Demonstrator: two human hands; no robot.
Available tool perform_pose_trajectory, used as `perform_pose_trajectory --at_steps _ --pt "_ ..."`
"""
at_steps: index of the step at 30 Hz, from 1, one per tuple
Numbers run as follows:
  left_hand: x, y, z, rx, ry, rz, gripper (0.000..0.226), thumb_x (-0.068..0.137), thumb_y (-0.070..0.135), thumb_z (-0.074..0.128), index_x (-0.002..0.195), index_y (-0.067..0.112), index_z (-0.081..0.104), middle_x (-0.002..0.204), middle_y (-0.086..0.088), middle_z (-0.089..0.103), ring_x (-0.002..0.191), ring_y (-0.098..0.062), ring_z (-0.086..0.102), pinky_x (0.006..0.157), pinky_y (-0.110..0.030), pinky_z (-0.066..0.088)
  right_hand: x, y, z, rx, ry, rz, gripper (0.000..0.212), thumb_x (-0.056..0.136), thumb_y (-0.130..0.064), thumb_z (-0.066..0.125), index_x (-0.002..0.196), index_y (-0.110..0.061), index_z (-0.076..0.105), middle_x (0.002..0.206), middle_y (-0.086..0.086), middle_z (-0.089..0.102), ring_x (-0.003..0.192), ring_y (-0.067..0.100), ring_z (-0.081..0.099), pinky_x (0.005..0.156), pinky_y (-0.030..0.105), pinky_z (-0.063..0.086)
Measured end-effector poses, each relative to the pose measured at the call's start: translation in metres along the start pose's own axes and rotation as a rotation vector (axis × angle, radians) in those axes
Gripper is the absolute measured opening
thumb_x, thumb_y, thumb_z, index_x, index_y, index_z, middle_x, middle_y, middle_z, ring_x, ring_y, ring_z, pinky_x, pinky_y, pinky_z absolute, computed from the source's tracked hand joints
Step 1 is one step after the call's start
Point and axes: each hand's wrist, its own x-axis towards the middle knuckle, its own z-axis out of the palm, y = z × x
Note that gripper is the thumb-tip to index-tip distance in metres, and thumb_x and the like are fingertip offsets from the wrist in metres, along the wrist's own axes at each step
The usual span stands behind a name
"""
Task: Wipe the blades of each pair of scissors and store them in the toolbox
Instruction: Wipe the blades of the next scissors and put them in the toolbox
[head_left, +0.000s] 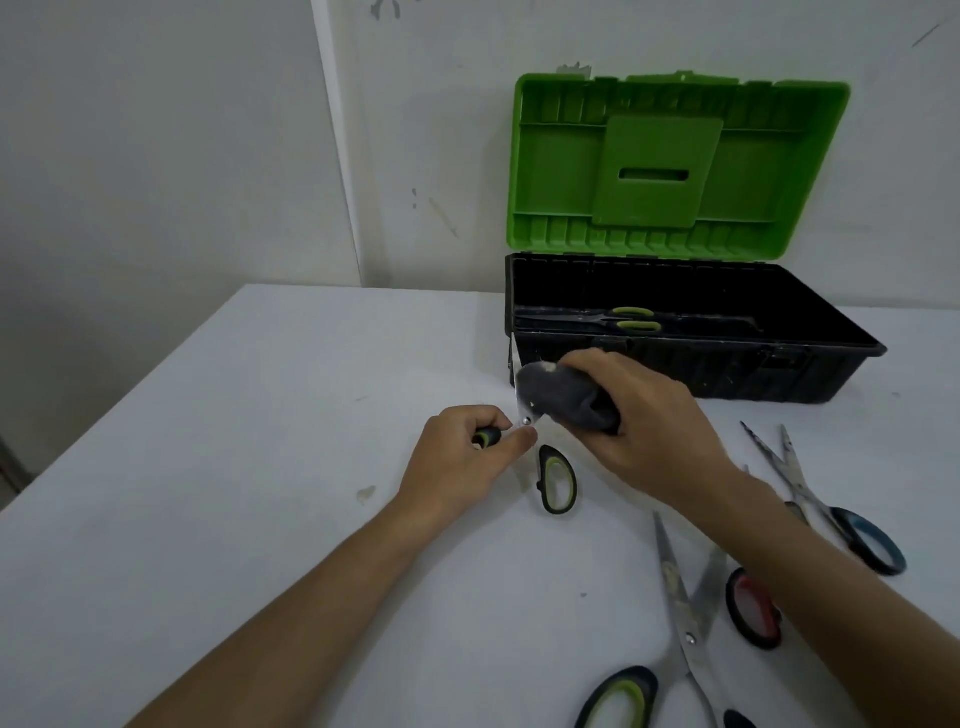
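Note:
My left hand (462, 462) grips one black-and-green handle of an opened pair of scissors (557, 480); its other handle loop lies on the table. One blade points up toward the toolbox. My right hand (644, 421) holds a dark grey cloth (563, 397) wrapped round the other blade, just beyond the pivot. The black toolbox (753, 374) stands open behind, green lid (670, 166) upright, with a green-handled pair of scissors (623, 319) lying inside.
Three more pairs lie on the white table at the right: a blue-handled pair (831, 499), a red-handled pair (753, 608) partly under my right forearm, and an opened green-handled pair (675, 623) near the front edge. The wall is close behind the toolbox.

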Motion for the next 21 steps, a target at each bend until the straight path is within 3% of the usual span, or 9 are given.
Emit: perform_pose_trajectory --at_steps 4,7,9,12,15,19,21 --pt "-0.001 -0.001 0.001 0.030 0.014 0.023 0.038 0.086 0.033 0.073 0.062 0.009 0.057 0.048 0.010 0.033 0.046 -0.009 0.028 0.050 -0.024 0.026 -0.005 0.006 0.008 -0.186 0.018 -0.032 0.050 0.084 -0.035 0.051 0.133 -0.029 0.058 0.095 -0.002 0.061 0.071 0.023 0.062 0.052 0.025 0.039" --pt "-0.001 -0.001 -0.001 0.017 0.024 0.023 0.038 0.085 0.034 0.074 0.064 0.006 0.059 0.050 0.008 0.034 0.048 -0.010 0.028 0.050 -0.023 0.025 0.004 0.014 -0.006 -0.166 0.098 0.129 0.053 0.081 -0.026 0.064 0.133 -0.035 0.056 0.100 -0.001 0.066 0.084 0.030 0.066 0.062 0.037 0.054" --pt "-0.001 0.000 0.000 0.017 0.015 0.018 0.037 0.086 0.035 0.073 0.065 0.007 0.060 0.050 0.009 0.035 0.047 -0.009 0.029 0.048 -0.022 0.026 0.006 0.015 -0.017 -0.115 0.138 0.173 0.054 0.083 -0.029 0.068 0.134 -0.037 0.054 0.108 -0.002 0.068 0.095 0.030 0.066 0.070 0.044 0.056" --pt "0.000 0.001 0.000 0.040 0.007 0.001 0.035 0.086 0.036 0.073 0.062 0.013 0.061 0.049 0.010 0.037 0.047 -0.009 0.031 0.049 -0.023 0.028 0.004 0.000 -0.018 -0.089 0.067 0.074 0.062 0.087 -0.040 0.064 0.145 -0.042 0.042 0.115 -0.005 0.067 0.098 0.025 0.065 0.070 0.042 0.055" --pt "0.000 0.000 0.000 0.057 0.005 0.011 0.035 0.085 0.035 0.073 0.062 0.013 0.059 0.048 0.010 0.036 0.047 -0.010 0.030 0.050 -0.024 0.028 0.001 -0.003 -0.005 -0.184 -0.040 0.031 0.068 0.091 -0.038 0.057 0.152 -0.047 0.027 0.114 -0.002 0.063 0.087 0.028 0.064 0.060 0.034 0.047" --pt "-0.002 -0.001 -0.001 0.039 -0.009 0.018 0.035 0.086 0.034 0.073 0.066 0.009 0.062 0.047 0.011 0.035 0.046 -0.008 0.030 0.051 -0.023 0.028 0.001 0.012 -0.006 -0.282 -0.014 0.110 0.061 0.090 -0.038 0.048 0.148 -0.046 0.035 0.117 0.001 0.062 0.076 0.035 0.065 0.056 0.036 0.050" --pt "-0.001 -0.001 -0.001 0.068 -0.018 0.032 0.033 0.085 0.035 0.073 0.066 0.009 0.065 0.046 0.011 0.036 0.046 -0.008 0.031 0.049 -0.020 0.027 -0.003 0.013 -0.010 -0.311 -0.045 0.115 0.057 0.092 -0.055 0.039 0.148 -0.047 0.033 0.117 -0.001 0.062 0.081 0.034 0.066 0.059 0.037 0.053"
